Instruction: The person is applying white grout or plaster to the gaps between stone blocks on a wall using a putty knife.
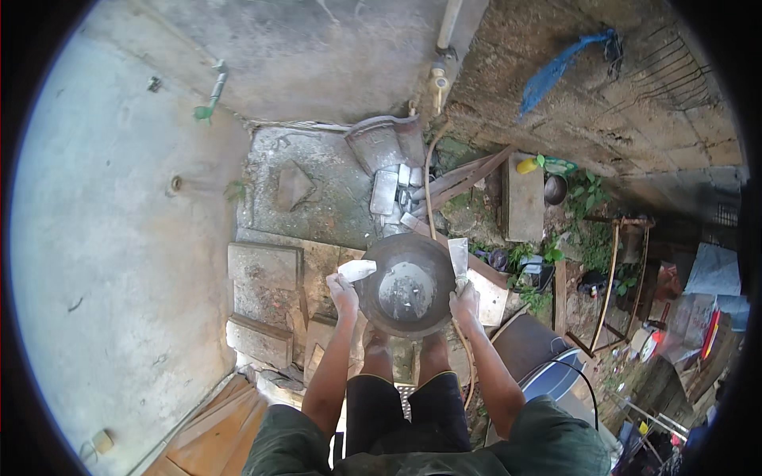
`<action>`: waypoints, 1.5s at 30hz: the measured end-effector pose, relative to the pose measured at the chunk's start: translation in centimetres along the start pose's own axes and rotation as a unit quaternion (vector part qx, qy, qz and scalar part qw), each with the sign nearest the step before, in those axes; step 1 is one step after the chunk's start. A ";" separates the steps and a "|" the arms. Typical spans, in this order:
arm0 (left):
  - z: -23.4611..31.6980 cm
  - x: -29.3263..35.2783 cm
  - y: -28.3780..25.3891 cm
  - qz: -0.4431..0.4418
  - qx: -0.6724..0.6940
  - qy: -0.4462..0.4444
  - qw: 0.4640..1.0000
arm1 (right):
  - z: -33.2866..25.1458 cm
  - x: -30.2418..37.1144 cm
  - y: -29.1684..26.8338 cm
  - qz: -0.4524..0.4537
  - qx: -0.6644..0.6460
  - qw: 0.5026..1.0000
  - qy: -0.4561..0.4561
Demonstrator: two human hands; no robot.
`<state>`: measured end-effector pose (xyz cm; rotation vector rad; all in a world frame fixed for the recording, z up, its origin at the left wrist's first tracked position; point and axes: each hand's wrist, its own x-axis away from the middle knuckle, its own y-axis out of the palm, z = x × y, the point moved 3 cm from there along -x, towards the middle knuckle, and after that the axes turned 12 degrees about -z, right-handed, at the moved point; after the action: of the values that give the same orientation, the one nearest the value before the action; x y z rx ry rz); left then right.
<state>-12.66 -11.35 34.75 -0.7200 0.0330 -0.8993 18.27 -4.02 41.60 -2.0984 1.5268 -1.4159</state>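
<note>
hands apart: left hand (343,298) closed on white angular tool (358,270), right hand (465,303) closed on white-smeared scraper (459,255), flat blade | dark round basin (406,249) between them, bowl-shaped, support unclear | seems partway; patchy white residue (406,290) left inside, share done can't tell

Dark green short-sleeved shirt over black shorts with a thin yellow edge.

The shirt (429,466) fills the bottom centre of the frame, its left sleeve (278,444) loose and plain at lower left, its right sleeve (556,436) broad and softly creased at lower right; both are wide-cut, leaving the forearms uncovered. The shorts (381,412) at bottom centre are plain black cloth, with narrow yellow trim (432,377) showing along the leg openings, above bare knees. The left hand (344,297) and right hand (465,303), near the middle, are ungloved.
</note>
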 end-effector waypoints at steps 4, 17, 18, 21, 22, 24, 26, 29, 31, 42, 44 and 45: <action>8.5 7.1 -12.9 -0.002 0.285 -0.173 0.943 | -7.4 5.8 -4.6 0.011 -0.011 0.991 -0.133; 9.7 41.2 -35.5 0.418 0.333 -0.115 0.837 | -27.1 23.2 -2.6 -0.176 0.192 0.861 -0.436; 8.7 43.5 -35.3 0.410 0.386 -0.168 0.809 | -27.3 24.5 -0.8 -0.206 0.208 0.850 -0.437; 3.2 51.1 -32.6 0.505 0.318 -0.167 0.785 | -26.9 30.1 5.5 -0.282 0.259 0.789 -0.479; 3.4 52.9 -32.5 0.541 0.357 -0.158 0.745 | -26.8 32.5 7.5 -0.292 0.270 0.769 -0.501; 2.7 56.3 -32.1 0.607 0.391 -0.156 0.674 | -26.6 38.1 11.1 -0.335 0.302 0.715 -0.534; 0.3 59.5 -31.3 0.632 0.471 -0.201 0.582 | -24.9 42.4 15.2 -0.369 0.315 0.676 -0.554; -2.4 65.7 -31.6 0.668 0.249 -0.344 0.611 | -22.2 51.9 19.2 -0.405 0.356 0.615 -0.575; -5.2 69.7 -31.0 0.681 0.291 -0.374 0.558 | -20.4 57.2 22.6 -0.399 0.385 0.573 -0.604; -8.5 84.1 -30.9 0.714 0.282 -0.535 0.354 | -8.8 76.5 33.9 -0.492 0.446 0.369 -0.650; -8.0 85.5 -30.9 0.707 0.340 -0.529 0.324 | -7.9 77.4 34.8 -0.523 0.458 0.341 -0.633; -8.4 85.8 -30.2 0.701 0.402 -0.510 0.294 | -7.7 78.8 35.5 -0.533 0.448 0.301 -0.652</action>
<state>18.24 -90.39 68.51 0.0703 -0.7947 1.4104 -9.00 -81.58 69.21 -1.8912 -1.2402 0.0941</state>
